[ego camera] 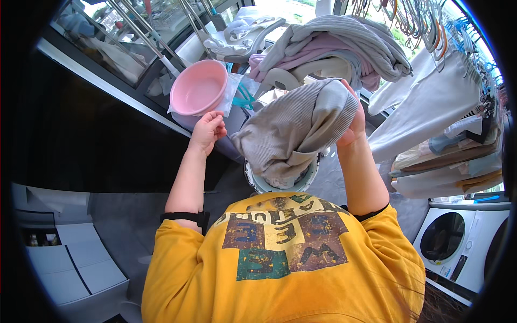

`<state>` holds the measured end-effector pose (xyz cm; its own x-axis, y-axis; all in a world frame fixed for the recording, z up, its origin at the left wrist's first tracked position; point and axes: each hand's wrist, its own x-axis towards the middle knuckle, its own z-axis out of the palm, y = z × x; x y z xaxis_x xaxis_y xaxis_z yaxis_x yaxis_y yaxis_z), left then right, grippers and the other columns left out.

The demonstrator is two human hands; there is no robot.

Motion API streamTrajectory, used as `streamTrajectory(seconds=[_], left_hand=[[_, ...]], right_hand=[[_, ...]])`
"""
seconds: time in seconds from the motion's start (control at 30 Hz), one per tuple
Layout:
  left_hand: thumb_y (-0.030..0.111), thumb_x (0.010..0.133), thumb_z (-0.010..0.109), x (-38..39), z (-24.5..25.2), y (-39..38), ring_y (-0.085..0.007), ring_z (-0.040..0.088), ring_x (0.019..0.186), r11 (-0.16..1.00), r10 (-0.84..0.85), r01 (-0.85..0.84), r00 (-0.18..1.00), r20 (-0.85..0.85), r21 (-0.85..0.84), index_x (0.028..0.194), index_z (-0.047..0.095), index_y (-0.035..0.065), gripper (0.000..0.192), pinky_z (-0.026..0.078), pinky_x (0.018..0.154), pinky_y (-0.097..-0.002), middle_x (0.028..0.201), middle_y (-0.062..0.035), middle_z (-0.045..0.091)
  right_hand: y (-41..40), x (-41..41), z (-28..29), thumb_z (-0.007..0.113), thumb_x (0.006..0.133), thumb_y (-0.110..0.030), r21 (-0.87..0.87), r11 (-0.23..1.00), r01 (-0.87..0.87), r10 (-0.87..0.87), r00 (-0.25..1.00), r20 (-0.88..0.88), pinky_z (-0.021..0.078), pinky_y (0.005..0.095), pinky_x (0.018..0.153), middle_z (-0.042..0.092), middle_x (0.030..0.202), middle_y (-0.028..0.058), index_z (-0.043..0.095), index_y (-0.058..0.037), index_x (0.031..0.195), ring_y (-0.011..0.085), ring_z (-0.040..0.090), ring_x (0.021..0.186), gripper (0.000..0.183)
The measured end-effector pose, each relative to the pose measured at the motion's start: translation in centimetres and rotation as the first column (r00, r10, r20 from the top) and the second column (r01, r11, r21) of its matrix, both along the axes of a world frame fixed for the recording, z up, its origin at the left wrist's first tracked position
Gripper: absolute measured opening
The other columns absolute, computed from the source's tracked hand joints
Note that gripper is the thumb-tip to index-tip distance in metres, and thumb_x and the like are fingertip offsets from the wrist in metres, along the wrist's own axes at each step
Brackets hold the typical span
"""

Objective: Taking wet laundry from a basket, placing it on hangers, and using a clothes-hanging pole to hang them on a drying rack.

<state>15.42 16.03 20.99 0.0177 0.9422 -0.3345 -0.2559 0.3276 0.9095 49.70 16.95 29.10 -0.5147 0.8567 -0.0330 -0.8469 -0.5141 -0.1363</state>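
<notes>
A ribbed grey-beige knit garment (278,129) hangs from my right hand (354,121), which grips its upper right edge. The fingers are partly hidden behind the cloth. The garment's lower part droops over a round light-coloured bucket (311,177), where more pale cloth shows at the bottom. My left hand (208,130) is raised apart from the garment, its fingers curled and nothing visible in them. Just beyond it stands a pink plastic basin (200,87), tilted towards me.
Draped ahead is a pile of grey and pink textiles (339,48). Wire hangers (420,24) and white trousers (432,93) hang at the right, above more hung clothes (448,157). A white front-loading laundry machine (468,234) is at lower right. Metal poles (141,32) lean at upper left.
</notes>
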Motion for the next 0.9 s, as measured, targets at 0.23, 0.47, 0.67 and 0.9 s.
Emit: streamTrajectory(seconds=[0.23, 0.47, 0.67, 0.9], left_hand=[[-0.005, 0.083, 0.055, 13.3, 4.1, -4.0, -0.0122, 0.055, 0.102, 0.827, -0.476, 0.406, 0.874, 0.102, 0.389, 0.118, 0.051, -0.0013, 0.035, 0.042, 0.092, -0.0271, 0.105, -0.0045, 0.058], [0.009, 0.070, 0.070, 17.1, 4.7, -2.7, -0.0222, 0.051, 0.111, 0.514, -0.628, 0.793, 0.607, -0.488, 0.325, 0.121, 0.050, 0.0070, 0.055, 0.040, 0.095, -0.0345, 0.118, -0.0099, 0.053], [0.028, 0.059, 0.075, 19.1, 8.0, -1.0, -0.0339, 0.035, 0.123, 0.326, -0.297, 0.936, -0.033, -0.954, -0.134, 0.119, 0.053, 0.0100, 0.066, 0.020, 0.106, -0.0426, 0.119, -0.0182, 0.051], [0.031, 0.089, 0.059, 17.7, 13.7, 2.1, -0.0160, 0.063, 0.088, 0.795, -0.604, 0.554, 0.762, 0.236, 0.246, 0.107, 0.060, 0.0035, 0.033, 0.051, 0.079, -0.0292, 0.096, -0.0066, 0.065]], right_hand=[[-2.0, -4.1, 0.3, 0.046, 0.095, -0.029, 0.024, 0.998, -0.061, 0.061, 0.998, 0.020, 0.0496, 0.0395, 0.082, 0.064, 0.097, 0.0116, 0.057, -0.0012, 0.104, 0.0248, 0.062, 0.090, 0.031], [-1.7, -0.6, 3.6, 0.042, 0.096, -0.029, 0.270, 0.963, 0.011, -0.029, 0.998, 0.064, 0.0493, 0.0377, 0.083, 0.064, 0.099, 0.0104, 0.059, -0.0029, 0.104, 0.0229, 0.061, 0.092, 0.032], [1.6, 6.2, 2.1, 0.035, 0.098, -0.024, 0.497, 0.846, 0.196, -0.184, 0.980, -0.075, 0.0412, 0.0439, 0.098, 0.059, 0.114, 0.0147, 0.052, 0.0008, 0.114, 0.0281, 0.054, 0.110, 0.034], [-1.9, 7.2, -6.9, 0.050, 0.090, -0.029, 0.281, 0.945, 0.170, -0.309, 0.751, 0.583, 0.0414, 0.0355, 0.094, 0.057, 0.113, 0.0091, 0.050, -0.0038, 0.123, 0.0200, 0.053, 0.108, 0.041]])
